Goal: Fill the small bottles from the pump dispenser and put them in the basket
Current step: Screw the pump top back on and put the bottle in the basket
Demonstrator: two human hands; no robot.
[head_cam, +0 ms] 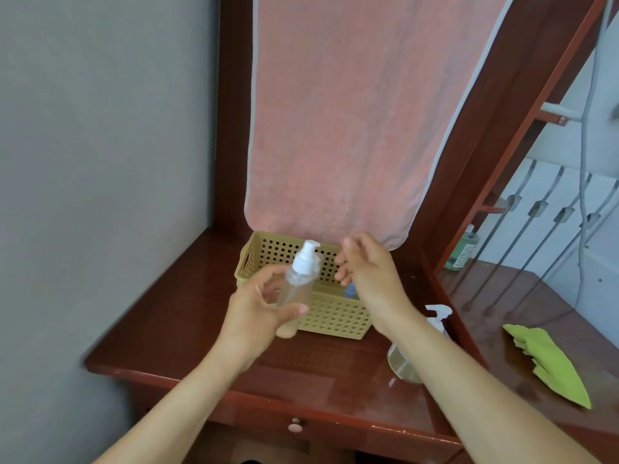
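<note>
**Above the basket, a small bottle held ready**

Over the front edge of the basket (335, 319), the left hand (258, 309) grips a small clear bottle (296, 289) by its lower body. Thumb and fingers curl round it, and its white pump top leans slightly right. The right hand (365, 269) is released and holds nothing. Its fingers are loosely bent just beside the pump top, not touching it. A blue-capped item (350, 291) already sits inside the basket. The dispenser (405, 360) stands on the desk (201, 313) to the right, partly hidden by the right forearm.

How full the bottle is I cannot tell. The step looks like checking the top and then setting the bottle in. To do it well, the right hand should test that the top is screwed tight while the left keeps the bottle near upright. Then lower it into the free left part of the basket, away from the blue cap, and let go only once its base rests on the floor.
</note>
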